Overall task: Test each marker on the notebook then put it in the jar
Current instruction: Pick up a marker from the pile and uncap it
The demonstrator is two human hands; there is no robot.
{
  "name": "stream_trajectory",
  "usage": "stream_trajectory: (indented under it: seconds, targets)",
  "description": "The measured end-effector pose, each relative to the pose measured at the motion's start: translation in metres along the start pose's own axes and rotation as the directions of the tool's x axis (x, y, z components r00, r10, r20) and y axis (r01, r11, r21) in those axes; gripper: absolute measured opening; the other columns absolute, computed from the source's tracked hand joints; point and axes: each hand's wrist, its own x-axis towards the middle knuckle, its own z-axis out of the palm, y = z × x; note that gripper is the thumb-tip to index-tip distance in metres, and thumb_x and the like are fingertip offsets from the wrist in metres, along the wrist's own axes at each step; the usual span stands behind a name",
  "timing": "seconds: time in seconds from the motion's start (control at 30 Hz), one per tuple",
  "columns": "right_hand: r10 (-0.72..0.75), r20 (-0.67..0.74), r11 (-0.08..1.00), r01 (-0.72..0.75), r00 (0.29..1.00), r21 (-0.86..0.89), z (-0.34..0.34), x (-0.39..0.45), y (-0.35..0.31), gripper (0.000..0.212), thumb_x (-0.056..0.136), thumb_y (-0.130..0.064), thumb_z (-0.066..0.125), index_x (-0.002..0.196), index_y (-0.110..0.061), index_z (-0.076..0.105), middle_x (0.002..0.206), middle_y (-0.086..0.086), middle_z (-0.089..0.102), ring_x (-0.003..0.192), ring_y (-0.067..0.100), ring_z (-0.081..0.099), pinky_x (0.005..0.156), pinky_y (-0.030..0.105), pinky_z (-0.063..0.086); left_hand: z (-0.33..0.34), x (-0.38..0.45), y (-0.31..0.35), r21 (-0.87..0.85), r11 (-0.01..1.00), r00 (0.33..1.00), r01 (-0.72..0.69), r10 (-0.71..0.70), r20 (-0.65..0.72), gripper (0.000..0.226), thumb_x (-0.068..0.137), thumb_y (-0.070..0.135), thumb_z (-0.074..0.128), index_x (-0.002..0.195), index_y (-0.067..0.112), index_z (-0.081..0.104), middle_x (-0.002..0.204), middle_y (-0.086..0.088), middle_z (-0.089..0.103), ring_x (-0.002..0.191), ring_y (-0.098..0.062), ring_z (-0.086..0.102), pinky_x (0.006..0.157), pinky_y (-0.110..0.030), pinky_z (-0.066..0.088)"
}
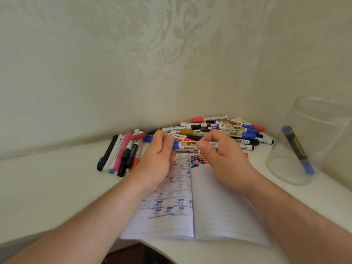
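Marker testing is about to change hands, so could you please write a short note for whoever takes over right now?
Left hand: grips the blue cap end of the blue marker.
Right hand: grips the barrel of the same marker, held level above the top edge of the open notebook.
Things: the notebook lies on the white table; the clear jar stands to its right, the untested marker pile behind it, a smaller row of pens to its left.
Done: test dabs at the top of the right page; one blue marker in the jar.
Left: uncap and test the held marker, jar it, then work through the pile.
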Motion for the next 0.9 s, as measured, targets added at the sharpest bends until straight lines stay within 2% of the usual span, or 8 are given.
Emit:
stream_trajectory:
  seconds: [0.17, 0.27, 0.37, 0.47, 0.57, 0.63, 0.8, 0.9]
  targets:
    - [-0.026, -0.068, 1.0, 0.026, 0.997, -0.002, 0.006, -0.003, 0.0, 0.015, 0.102, -0.039, 0.06, 0.09, -0.031, 0.062, 0.082, -0.013, 0.065, 0.075, -0.008, 0.057, 0.061, 0.011, 0.038, 0.0, 0.0, -0.001, 0.067, 0.997, 0.999, 0.035, -0.037, 0.024, 0.028, 0.112, 0.04, 0.036, 0.094, 0.022, 0.046, 0.065, 0.006, 0.044, 0.058, -0.011, 0.035, 0.055, -0.029, 0.032]
    - [-0.061, -0.135, 0.998, 0.06, 0.989, -0.015, 0.008, -0.008, 0.002, 0.014, 0.101, -0.039, 0.064, 0.088, -0.033, 0.062, 0.076, -0.012, 0.066, 0.073, -0.002, 0.057, 0.059, 0.011, 0.039, -0.006, 0.001, 0.007, 0.299, 0.954, 0.994, -0.002, -0.03, 0.103, 0.025, 0.111, 0.042, 0.036, 0.111, 0.031, 0.059, 0.077, 0.011, 0.057, 0.065, -0.006, 0.048, 0.066, -0.028, 0.04]
    - [-0.072, -0.038, 0.995, 0.069, 0.997, -0.076, 0.002, -0.012, 0.002, 0.006, 0.099, -0.041, 0.066, 0.1, -0.042, 0.06, 0.078, -0.015, 0.065, 0.073, 0.004, 0.058, 0.062, 0.02, 0.041, -0.03, -0.01, 0.02, 0.595, 0.785, 0.968, -0.17, 0.019, 0.251, 0.029, 0.109, 0.04, 0.043, 0.132, 0.038, 0.061, 0.099, 0.017, 0.065, 0.09, -0.002, 0.058, 0.083, -0.026, 0.043]
    - [-0.029, 0.019, 0.998, 0.03, 0.999, -0.053, -0.006, -0.013, 0.007, 0.029, 0.098, -0.045, 0.065, 0.123, -0.048, 0.052, 0.078, -0.01, 0.067, 0.08, 0.007, 0.063, 0.071, 0.03, 0.045, -0.072, -0.03, 0.032, 0.791, 0.526, 0.949, -0.314, 0.187, 0.252, 0.029, 0.106, 0.033, 0.051, 0.131, 0.025, 0.065, 0.113, 0.01, 0.064, 0.109, -0.01, 0.054, 0.093, -0.026, 0.035]
    - [-0.03, -0.072, 0.999, 0.031, 0.997, 0.015, -0.009, -0.011, 0.013, 0.022, 0.099, -0.046, 0.06, 0.121, -0.043, 0.055, 0.08, -0.011, 0.066, 0.084, 0.012, 0.063, 0.077, 0.037, 0.046, -0.141, -0.054, 0.035, 0.841, 0.514, 0.938, -0.168, 0.346, -0.023, 0.024, 0.105, 0.025, 0.053, 0.125, 0.017, 0.063, 0.103, 0.007, 0.061, 0.095, -0.018, 0.056, 0.079, -0.03, 0.037]
    - [-0.046, -0.078, 0.999, 0.045, 0.996, -0.013, -0.008, -0.011, 0.014, 0.017, 0.102, -0.042, 0.057, 0.118, -0.037, 0.058, 0.087, -0.006, 0.066, 0.088, 0.014, 0.063, 0.075, 0.036, 0.045, -0.198, -0.075, 0.029, 0.871, 0.49, 0.914, -0.018, 0.362, -0.184, 0.023, 0.104, 0.024, 0.055, 0.125, 0.016, 0.062, 0.108, 0.003, 0.061, 0.094, -0.018, 0.054, 0.082, -0.029, 0.038]
    - [-0.062, -0.023, 0.996, 0.06, 0.998, -0.065, -0.001, -0.012, 0.008, 0.015, 0.102, -0.041, 0.058, 0.117, -0.039, 0.059, 0.087, -0.001, 0.066, 0.088, 0.015, 0.063, 0.072, 0.035, 0.044, -0.308, -0.135, -0.001, 0.8, 0.372, 0.803, 0.471, 0.195, -0.563, 0.027, 0.1, 0.038, 0.06, 0.121, 0.026, 0.071, 0.109, -0.003, 0.058, 0.107, -0.03, 0.057, 0.088, -0.041, 0.048]
    - [-0.065, -0.032, 0.996, 0.062, 0.997, -0.067, 0.001, -0.014, 0.005, 0.013, 0.103, -0.04, 0.057, 0.116, -0.039, 0.059, 0.091, -0.002, 0.068, 0.09, 0.013, 0.063, 0.075, 0.037, 0.043, -0.335, -0.156, -0.015, 0.749, 0.289, 0.769, 0.596, 0.064, -0.636, 0.022, 0.095, 0.044, 0.059, 0.111, 0.036, 0.073, 0.123, -0.001, 0.062, 0.115, -0.034, 0.058, 0.089, -0.044, 0.051]
